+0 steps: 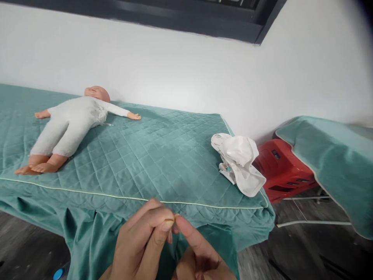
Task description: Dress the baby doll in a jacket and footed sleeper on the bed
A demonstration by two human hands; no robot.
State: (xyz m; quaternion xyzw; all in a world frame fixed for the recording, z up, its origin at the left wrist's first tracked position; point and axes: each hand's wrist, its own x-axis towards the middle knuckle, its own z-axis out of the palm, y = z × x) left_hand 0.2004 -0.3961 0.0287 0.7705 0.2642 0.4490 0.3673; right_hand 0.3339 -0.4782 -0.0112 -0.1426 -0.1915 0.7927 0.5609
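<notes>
My left hand (142,241) is closed in a pinch in front of the bed's near edge, thumb pressed to the index finger. Whatever lies between those fingertips, if anything, is too small to make out. My right hand (201,254) meets it from the right, with its index fingertip touching the left fingertips. The other right fingers are curled in, and their inner side is hidden. Beyond my hands, a baby doll (77,116) in a white body suit lies on its back at the left. A crumpled white cloth piece (240,161) with a small print rests near the right corner.
A green quilted cover (163,147) with pale piping drapes over the bed. Past its right end stand a red plastic stool (282,167) and another green-covered surface (335,155). A white wall (175,70) rises behind. A blue cap (58,274) shows low at the left.
</notes>
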